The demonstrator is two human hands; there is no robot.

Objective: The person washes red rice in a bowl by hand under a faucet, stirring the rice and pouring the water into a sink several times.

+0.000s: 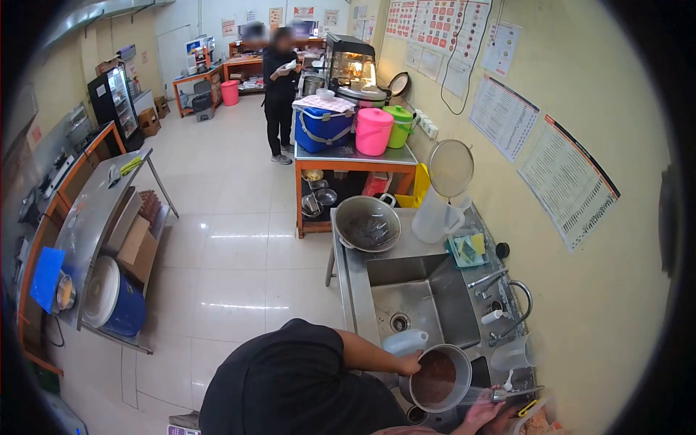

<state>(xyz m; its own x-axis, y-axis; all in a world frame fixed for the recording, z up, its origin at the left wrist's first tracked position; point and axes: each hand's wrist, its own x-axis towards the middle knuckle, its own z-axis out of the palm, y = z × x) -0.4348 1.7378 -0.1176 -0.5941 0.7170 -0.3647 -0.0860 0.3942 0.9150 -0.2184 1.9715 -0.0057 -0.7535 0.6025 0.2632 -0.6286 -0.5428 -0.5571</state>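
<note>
Gripping the side of a round metal pot point(462, 370), the left hand point(411, 363) has its fingers closed at the rim, or on a handle there, I cannot tell which; the pot is at the lower right, mouth upward, over the near end of the steel sink table point(349, 279), and whether it rests on something or hangs from the hand is hidden; reddish-brown contents point(433, 378) cover its bottom.

Just beyond the pot's right side, the right hand point(481, 415) is at the spray nozzle point(499, 396), fingers partly bent; whether they wrap the nozzle or only lie beneath it I cannot tell; a fan of water point(473, 396) runs from the nozzle into the pot.

Beside the left hand is a translucent plastic jug point(406, 341); past it lies the deep sink basin point(460, 290), with a wide metal pan point(354, 215) on the table farther along.

The pot should handle as stiff and hard to break, its weight growing with the water, its wet rim probably slippery; one hand on one side would let it tip, so a firm hold on opposite sides seems best; the contents look loose and apt to slosh.
</note>
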